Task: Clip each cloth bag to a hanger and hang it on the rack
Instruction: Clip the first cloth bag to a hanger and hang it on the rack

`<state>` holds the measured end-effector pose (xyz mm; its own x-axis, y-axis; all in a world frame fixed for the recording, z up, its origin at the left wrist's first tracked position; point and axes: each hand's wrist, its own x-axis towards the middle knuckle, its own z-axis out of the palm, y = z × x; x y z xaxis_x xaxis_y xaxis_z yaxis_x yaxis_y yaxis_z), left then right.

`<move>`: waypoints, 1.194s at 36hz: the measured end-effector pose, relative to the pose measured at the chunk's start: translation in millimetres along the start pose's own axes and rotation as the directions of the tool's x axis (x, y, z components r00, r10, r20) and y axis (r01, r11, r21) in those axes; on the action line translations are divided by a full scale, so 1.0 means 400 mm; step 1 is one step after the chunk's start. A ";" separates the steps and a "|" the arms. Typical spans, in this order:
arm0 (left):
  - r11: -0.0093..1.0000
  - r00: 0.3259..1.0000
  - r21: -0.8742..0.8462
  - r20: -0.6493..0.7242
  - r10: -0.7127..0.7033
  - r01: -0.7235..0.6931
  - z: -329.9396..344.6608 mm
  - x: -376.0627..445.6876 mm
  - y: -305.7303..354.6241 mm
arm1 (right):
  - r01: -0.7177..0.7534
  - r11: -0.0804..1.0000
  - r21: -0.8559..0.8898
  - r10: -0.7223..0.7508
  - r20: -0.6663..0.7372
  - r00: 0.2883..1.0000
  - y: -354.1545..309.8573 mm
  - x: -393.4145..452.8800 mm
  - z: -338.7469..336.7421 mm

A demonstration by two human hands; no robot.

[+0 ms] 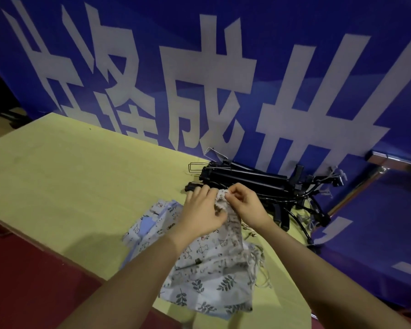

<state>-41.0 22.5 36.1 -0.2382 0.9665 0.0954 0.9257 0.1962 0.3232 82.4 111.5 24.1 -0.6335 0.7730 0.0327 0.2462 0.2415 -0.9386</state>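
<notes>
A heap of printed cloth bags (207, 271) lies on the yellow-green table (81, 181). My left hand (203, 212) and my right hand (246, 205) both pinch the gathered top edge of one beige printed cloth bag (231, 230), lifted slightly above the heap. Right behind my hands lies a pile of black clip hangers (259, 181) with metal hooks. A blue-patterned bag (150, 224) sticks out at the heap's left side. No hanger is in either hand.
A blue banner with large white characters (199, 79) hangs close behind the table. A chrome rack bar (389, 160) shows at the right, behind the hangers. Dark red floor (33, 281) lies off the table's near-left edge.
</notes>
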 end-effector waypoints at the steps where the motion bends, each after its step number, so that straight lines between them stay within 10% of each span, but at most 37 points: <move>1: 1.000 1.000 -0.016 -0.006 -0.005 0.005 0.003 0.002 0.001 | 0.003 1.000 0.004 -0.003 -0.007 1.000 -0.002 0.004 0.000; 7: 0.974 0.986 -0.153 0.017 -0.166 0.166 -0.006 0.016 0.009 | -0.014 0.998 -0.062 0.012 -0.029 0.999 0.012 0.023 -0.006; 16: 0.976 0.984 0.172 0.141 0.107 -0.131 0.009 0.016 0.006 | -0.093 0.979 -0.180 0.062 -0.169 0.984 0.065 0.032 -0.007; 27: 0.961 0.998 0.276 0.065 -0.024 0.006 0.056 0.048 0.015 | -0.096 0.989 -0.111 0.082 -0.117 0.990 0.104 0.032 -0.013; 43: 0.960 0.932 0.273 0.359 -0.047 -0.056 0.112 0.069 -0.006 | -0.265 0.893 -0.363 0.227 -0.146 0.963 0.229 -0.018 -0.072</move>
<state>-36.4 56.2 -4.2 -0.1603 0.9509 -0.2646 0.9827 0.1791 0.0481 130.4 145.0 -52.1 -0.4473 0.8847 -0.1310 0.6542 0.2237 -0.7225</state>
